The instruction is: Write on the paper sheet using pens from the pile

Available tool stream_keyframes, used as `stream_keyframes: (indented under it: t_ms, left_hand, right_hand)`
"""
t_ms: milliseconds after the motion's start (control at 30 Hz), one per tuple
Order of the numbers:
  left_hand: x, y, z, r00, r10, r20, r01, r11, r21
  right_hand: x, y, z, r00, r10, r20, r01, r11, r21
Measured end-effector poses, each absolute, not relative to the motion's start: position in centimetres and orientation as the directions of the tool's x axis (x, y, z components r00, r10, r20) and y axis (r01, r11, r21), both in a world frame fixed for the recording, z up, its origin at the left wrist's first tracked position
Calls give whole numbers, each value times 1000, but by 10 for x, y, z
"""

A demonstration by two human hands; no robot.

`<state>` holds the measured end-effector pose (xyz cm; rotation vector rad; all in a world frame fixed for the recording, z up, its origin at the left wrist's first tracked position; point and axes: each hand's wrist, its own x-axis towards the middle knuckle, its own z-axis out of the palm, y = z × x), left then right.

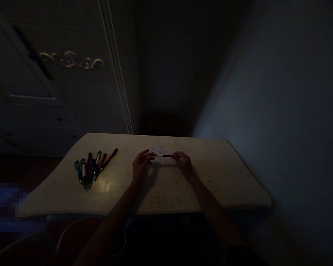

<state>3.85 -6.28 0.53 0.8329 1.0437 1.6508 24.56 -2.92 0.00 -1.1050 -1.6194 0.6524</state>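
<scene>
A pen (pixel 162 156) with a white barrel and a dark end is held level between my two hands above the table. My left hand (pixel 141 164) pinches its white end, with the other fingers partly spread. At the dark end, the fingers of my right hand (pixel 184 163) are closed on the pen. Beneath it lies a small pale sheet (pixel 160 150) with faint marks, partly covered by my hands and the pen. To the left of my left hand rests a loose pile of several pens (pixel 92 168) in teal, white, purple, blue and red.
The pale table (pixel 224 177) has curved edges and a few dark specks near my right forearm. A grey wall (pixel 280 111) rises at the right. Behind on the left stands a panelled cabinet (pixel 86 96) with a gilded ornament (pixel 72 61). The room is dim.
</scene>
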Motion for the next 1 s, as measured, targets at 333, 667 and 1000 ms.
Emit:
stream_keyframes:
  t_ms: [333,667,1000]
  left_hand:
    - [46,-61,6,-209,978,-3,-409,-84,909]
    - [44,-62,2,-253,966,56,-212,-112,971]
    - [46,-64,5,-281,957,65,-245,-137,960]
  right_hand:
    - [243,-28,1,20,910,415,256,396,-882]
    - [243,-29,2,40,900,435,273,409,-871]
    - [244,-30,4,70,887,457,284,421,-861]
